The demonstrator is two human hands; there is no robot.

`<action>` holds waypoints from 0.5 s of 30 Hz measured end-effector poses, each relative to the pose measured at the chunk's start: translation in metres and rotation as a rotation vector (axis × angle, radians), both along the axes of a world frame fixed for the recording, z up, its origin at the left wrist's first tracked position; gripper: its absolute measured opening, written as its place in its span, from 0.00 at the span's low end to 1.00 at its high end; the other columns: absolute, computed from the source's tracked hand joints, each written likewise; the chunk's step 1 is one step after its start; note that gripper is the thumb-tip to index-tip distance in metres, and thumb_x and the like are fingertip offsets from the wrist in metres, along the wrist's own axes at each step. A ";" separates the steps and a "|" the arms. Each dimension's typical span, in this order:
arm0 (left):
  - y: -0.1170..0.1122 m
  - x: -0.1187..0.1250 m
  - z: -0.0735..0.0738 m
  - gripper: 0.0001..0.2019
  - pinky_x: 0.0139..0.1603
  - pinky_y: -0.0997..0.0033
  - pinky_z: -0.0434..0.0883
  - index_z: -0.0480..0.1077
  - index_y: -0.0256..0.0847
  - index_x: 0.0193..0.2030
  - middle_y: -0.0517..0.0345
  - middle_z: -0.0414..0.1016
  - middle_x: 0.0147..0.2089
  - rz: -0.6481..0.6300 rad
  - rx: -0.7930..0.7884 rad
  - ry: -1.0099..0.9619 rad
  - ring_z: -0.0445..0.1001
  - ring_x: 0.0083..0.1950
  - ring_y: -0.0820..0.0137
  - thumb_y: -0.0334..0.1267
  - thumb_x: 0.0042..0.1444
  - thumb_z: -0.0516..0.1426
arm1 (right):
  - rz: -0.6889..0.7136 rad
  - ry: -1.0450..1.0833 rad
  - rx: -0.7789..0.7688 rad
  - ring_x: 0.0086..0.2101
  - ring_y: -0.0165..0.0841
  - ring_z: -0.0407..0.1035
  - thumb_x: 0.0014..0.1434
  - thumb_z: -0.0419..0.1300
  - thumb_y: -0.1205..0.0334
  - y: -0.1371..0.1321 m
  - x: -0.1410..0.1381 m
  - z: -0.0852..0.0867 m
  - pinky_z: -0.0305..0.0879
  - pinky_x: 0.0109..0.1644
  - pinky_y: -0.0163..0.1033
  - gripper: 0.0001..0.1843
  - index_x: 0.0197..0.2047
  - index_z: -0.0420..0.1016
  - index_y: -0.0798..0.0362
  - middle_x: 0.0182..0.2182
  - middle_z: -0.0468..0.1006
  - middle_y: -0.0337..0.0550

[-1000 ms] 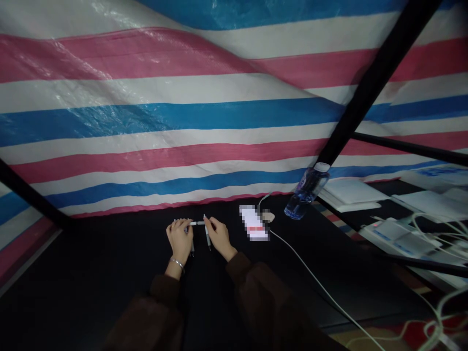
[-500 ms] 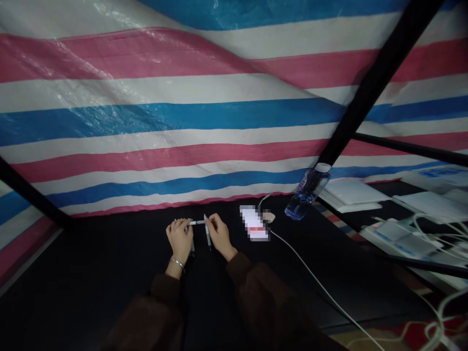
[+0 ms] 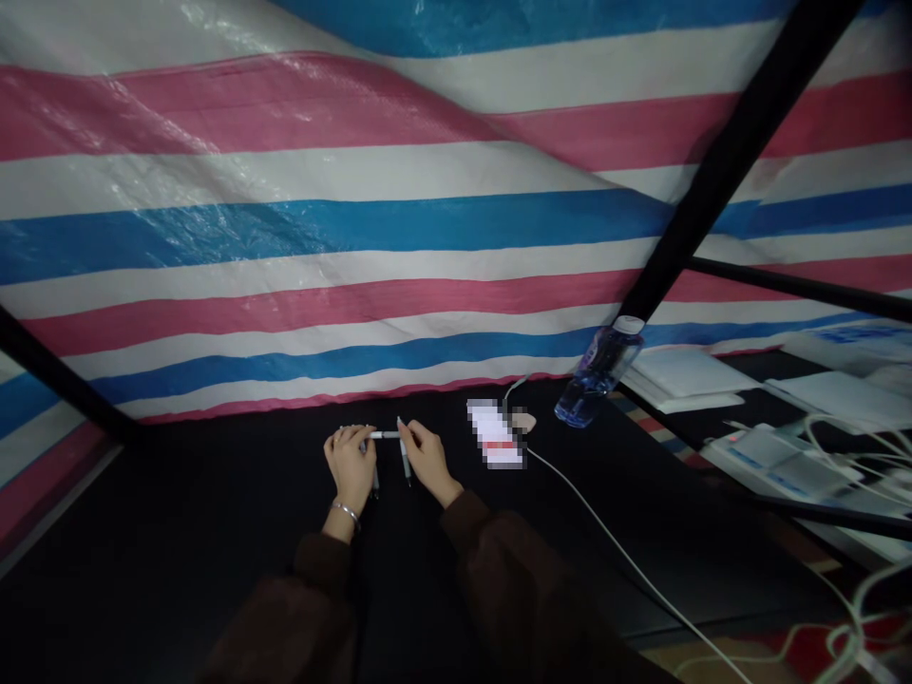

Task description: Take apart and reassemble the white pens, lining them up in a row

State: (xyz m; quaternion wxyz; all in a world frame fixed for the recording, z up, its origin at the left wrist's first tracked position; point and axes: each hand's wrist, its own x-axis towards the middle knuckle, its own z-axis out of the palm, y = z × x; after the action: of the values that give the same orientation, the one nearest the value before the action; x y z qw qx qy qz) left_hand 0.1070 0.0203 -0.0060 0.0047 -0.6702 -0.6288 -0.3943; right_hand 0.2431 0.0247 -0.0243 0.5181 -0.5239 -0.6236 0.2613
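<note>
Black table (image 3: 178,532), pens (image 3: 406,463), striped tarpaulin wall (image 3: 356,223) behind

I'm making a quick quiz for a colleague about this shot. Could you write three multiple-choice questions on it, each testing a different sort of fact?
1. Where is the white pen?
A. Between the two hands
B. Beside the bottle
C. On the far shelf

2. What colours are the stripes on the tarp?
A. Green and yellow
B. Pink, white and blue
C. Red and black

3. What state is the clear plastic bottle in?
A. Crushed flat
B. Uncapped
C. Capped

Answers:
1. A: it spans the gap between the left hand and the right hand.
2. B: those bands run across the tarp.
3. C: a white cap sits on its neck.
</note>
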 end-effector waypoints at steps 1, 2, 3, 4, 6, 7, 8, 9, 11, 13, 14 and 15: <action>0.000 0.000 0.001 0.11 0.50 0.58 0.55 0.75 0.44 0.36 0.53 0.77 0.40 -0.005 0.002 0.005 0.69 0.46 0.63 0.31 0.51 0.52 | -0.002 -0.007 -0.012 0.19 0.26 0.54 0.59 0.46 0.45 0.001 0.000 -0.001 0.48 0.24 0.32 0.23 0.20 0.59 0.52 0.15 0.57 0.32; -0.001 0.000 0.001 0.11 0.50 0.58 0.55 0.75 0.44 0.36 0.53 0.77 0.40 -0.010 0.003 0.010 0.69 0.46 0.63 0.31 0.52 0.52 | -0.008 -0.011 -0.017 0.18 0.26 0.53 0.59 0.46 0.45 0.002 0.000 -0.002 0.47 0.24 0.32 0.24 0.19 0.58 0.52 0.15 0.56 0.32; -0.001 0.001 0.002 0.11 0.50 0.58 0.55 0.75 0.44 0.36 0.54 0.76 0.40 -0.015 0.003 0.016 0.69 0.46 0.63 0.32 0.52 0.52 | -0.016 -0.014 -0.011 0.19 0.26 0.53 0.59 0.46 0.45 0.002 0.000 -0.002 0.47 0.24 0.32 0.25 0.18 0.57 0.52 0.15 0.55 0.32; -0.001 0.001 0.002 0.11 0.50 0.58 0.55 0.75 0.44 0.36 0.54 0.76 0.40 -0.018 0.003 0.020 0.69 0.46 0.63 0.32 0.52 0.52 | -0.026 -0.017 0.008 0.19 0.26 0.53 0.60 0.46 0.45 0.003 0.001 -0.003 0.47 0.24 0.32 0.25 0.18 0.57 0.52 0.15 0.56 0.33; -0.002 0.001 0.003 0.11 0.51 0.58 0.55 0.75 0.44 0.36 0.54 0.76 0.40 -0.015 0.003 0.027 0.69 0.46 0.63 0.32 0.52 0.51 | -0.049 -0.028 0.065 0.21 0.26 0.55 0.60 0.47 0.46 0.004 0.001 -0.002 0.49 0.25 0.32 0.25 0.17 0.56 0.52 0.17 0.58 0.34; -0.002 0.001 0.003 0.11 0.51 0.58 0.55 0.75 0.45 0.36 0.54 0.76 0.40 -0.013 0.004 0.029 0.69 0.46 0.63 0.32 0.53 0.51 | -0.057 -0.031 0.082 0.21 0.26 0.55 0.60 0.47 0.46 0.004 0.001 -0.002 0.49 0.26 0.32 0.25 0.17 0.56 0.52 0.18 0.58 0.34; -0.001 0.001 0.002 0.11 0.51 0.58 0.55 0.75 0.45 0.36 0.54 0.76 0.40 -0.012 0.004 0.032 0.69 0.46 0.63 0.32 0.53 0.51 | -0.060 -0.030 0.081 0.21 0.26 0.55 0.59 0.47 0.46 0.003 0.001 -0.002 0.49 0.25 0.32 0.25 0.17 0.56 0.52 0.18 0.58 0.34; -0.001 0.001 0.002 0.11 0.51 0.58 0.55 0.75 0.45 0.36 0.54 0.76 0.40 -0.011 0.005 0.035 0.69 0.46 0.63 0.33 0.53 0.51 | -0.057 -0.024 0.064 0.20 0.26 0.54 0.59 0.47 0.45 0.003 0.001 -0.002 0.49 0.25 0.32 0.25 0.17 0.57 0.52 0.17 0.58 0.34; -0.001 0.001 0.001 0.11 0.51 0.58 0.55 0.75 0.45 0.36 0.54 0.76 0.40 -0.008 0.004 0.041 0.69 0.46 0.64 0.33 0.53 0.51 | -0.040 0.001 0.004 0.18 0.25 0.53 0.58 0.48 0.44 0.003 0.000 -0.003 0.47 0.23 0.31 0.25 0.18 0.59 0.52 0.14 0.57 0.32; 0.000 0.000 -0.001 0.11 0.52 0.57 0.56 0.75 0.45 0.37 0.54 0.76 0.40 -0.006 0.004 0.047 0.69 0.46 0.64 0.32 0.53 0.51 | -0.017 0.028 -0.034 0.17 0.25 0.52 0.58 0.48 0.43 0.002 0.000 -0.004 0.47 0.22 0.31 0.24 0.19 0.59 0.52 0.13 0.57 0.31; 0.000 0.000 -0.001 0.11 0.52 0.57 0.56 0.75 0.44 0.37 0.54 0.75 0.41 -0.005 0.011 0.049 0.68 0.47 0.63 0.32 0.53 0.51 | -0.012 0.033 -0.036 0.17 0.25 0.52 0.58 0.48 0.43 0.002 0.000 -0.004 0.47 0.22 0.31 0.24 0.19 0.59 0.52 0.13 0.57 0.31; 0.000 -0.001 -0.001 0.11 0.52 0.58 0.57 0.75 0.44 0.38 0.53 0.74 0.43 -0.003 0.023 0.049 0.67 0.48 0.63 0.32 0.53 0.51 | -0.012 0.035 -0.032 0.17 0.25 0.52 0.58 0.48 0.43 0.002 0.000 -0.004 0.47 0.22 0.31 0.24 0.19 0.59 0.52 0.13 0.56 0.30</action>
State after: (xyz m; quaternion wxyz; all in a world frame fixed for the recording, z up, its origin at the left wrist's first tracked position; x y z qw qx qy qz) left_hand 0.1063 0.0207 -0.0074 0.0273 -0.6804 -0.6230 -0.3849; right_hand 0.2428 0.0265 -0.0285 0.5219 -0.5313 -0.6071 0.2772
